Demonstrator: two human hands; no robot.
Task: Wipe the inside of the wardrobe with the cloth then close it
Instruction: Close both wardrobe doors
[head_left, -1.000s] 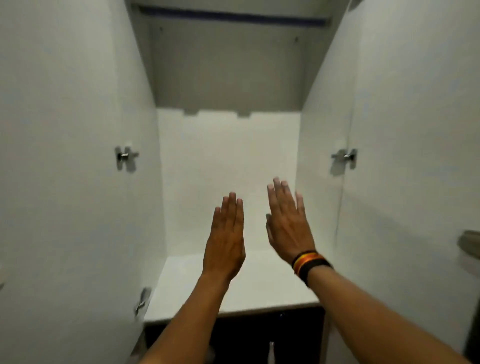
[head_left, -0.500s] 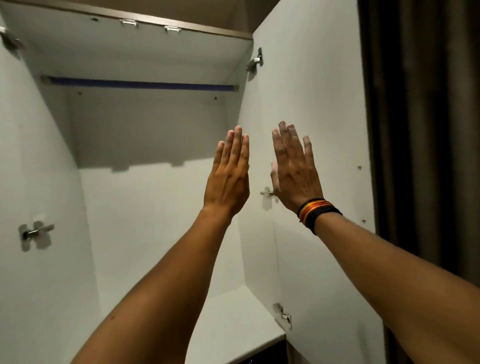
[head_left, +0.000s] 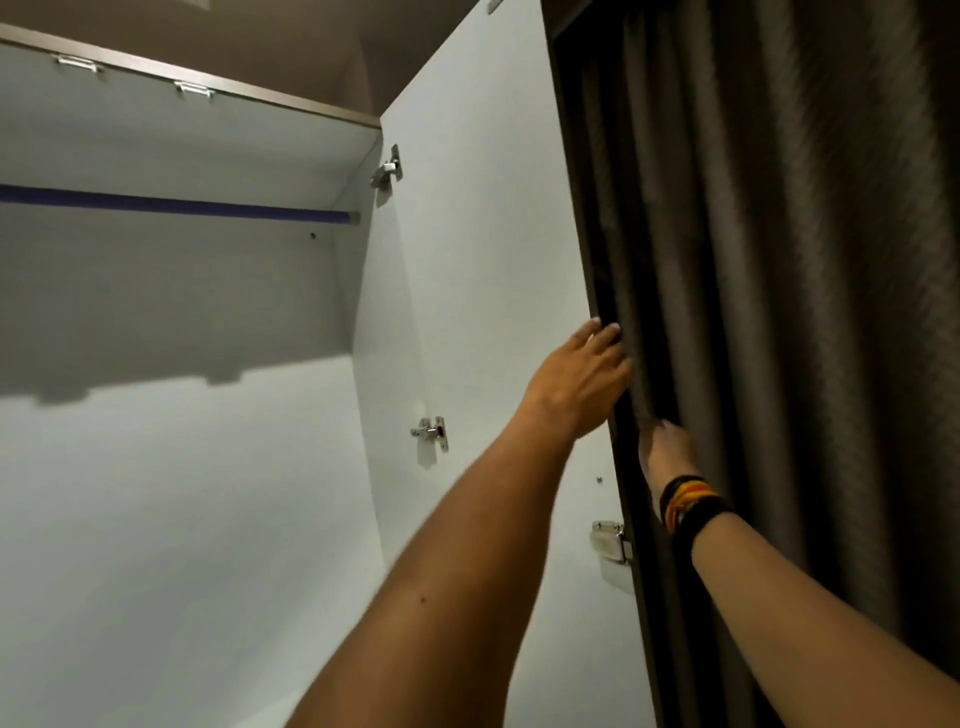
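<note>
Right hand mostly hidden behind the edge of the wardrobe door; only heel and wrist show, fingers out of sight, so grip can't be told. Left hand fingertips curl round the door edge, ends partly hidden. Blue rail cut off at left frame edge. Door top and bottom cut off. Curtain runs off right. No cloth visible.
</note>
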